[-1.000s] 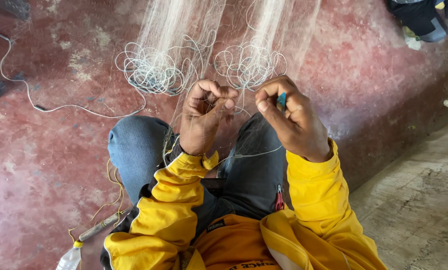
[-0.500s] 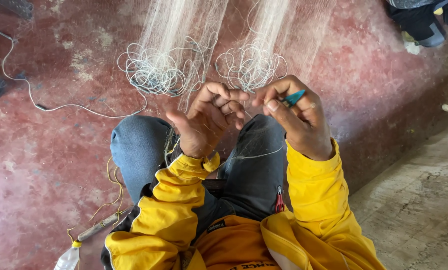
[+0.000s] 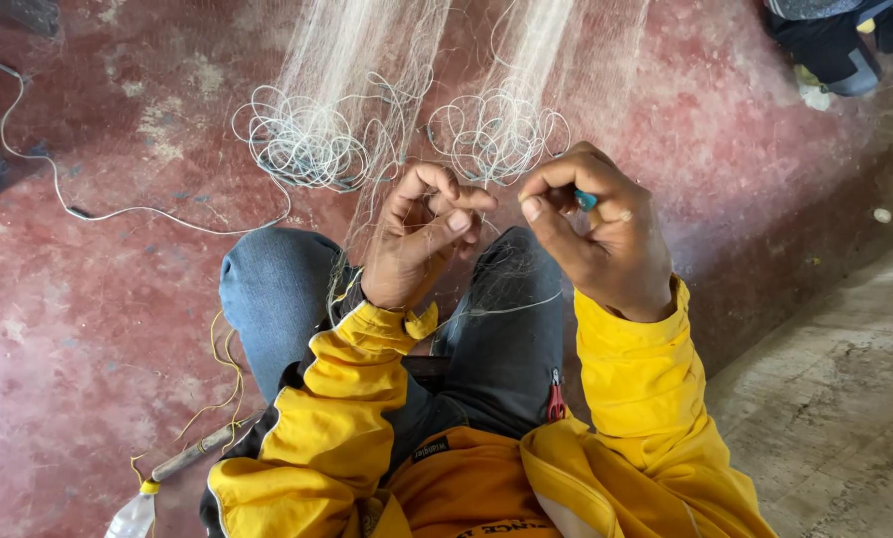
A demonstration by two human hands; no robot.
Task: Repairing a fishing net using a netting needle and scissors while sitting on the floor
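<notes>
Above your knees, your left hand [image 3: 422, 234] is pinching fine net threads between curled thumb and fingers, and your right hand [image 3: 596, 234] is clenching around a small blue tool [image 3: 586, 200], most of it hidden inside the fist. Both hands are working close together, nearly touching, on the pale fishing net [image 3: 367, 60], which is running from your lap away across the red floor [image 3: 88, 329]. Just beyond the hands, two bunches of white line loops [image 3: 302, 139] are lying on the net. Left of your knees, a white cord [image 3: 118, 211] is trailing over the floor. Beside your left hip, a stick tied with yellow string [image 3: 182, 460] is partly cut off.
</notes>
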